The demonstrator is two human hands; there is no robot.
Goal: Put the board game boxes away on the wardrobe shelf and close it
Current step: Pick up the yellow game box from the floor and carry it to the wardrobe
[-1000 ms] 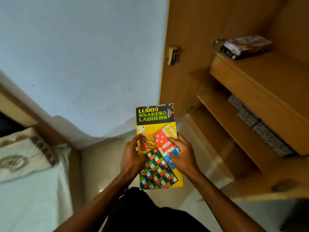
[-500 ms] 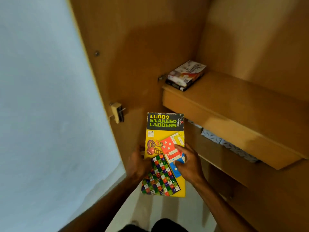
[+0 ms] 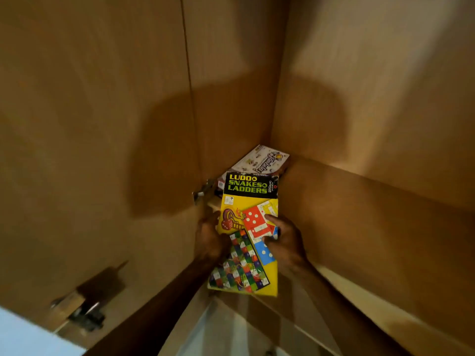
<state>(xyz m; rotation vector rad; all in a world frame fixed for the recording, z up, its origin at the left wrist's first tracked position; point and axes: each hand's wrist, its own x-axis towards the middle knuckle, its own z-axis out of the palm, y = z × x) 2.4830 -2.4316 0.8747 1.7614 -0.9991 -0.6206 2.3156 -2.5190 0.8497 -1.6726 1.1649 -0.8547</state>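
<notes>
Brown wardrobe panels fill my remote view, with the open door at left and the upper shelf running in from the right. Both hands grasp the yellow Ludo, Snakes and Ladders box: the left hand clamps its left long edge and the right hand clamps the right edge, thumb laid on the printed face. I judge the two-sided hold keeps the flat box level so it can slide in title end first. Its far end now reaches over the shelf's front edge, beside the hinge, and overlaps the white game box already lying in the back corner. Whether the two boxes touch I cannot tell. Half a second ago the yellow box hung below the shelf front, well short of the white box, which showed whole. It has since risen and moved forward, and the pale wall has almost left the view.
</notes>
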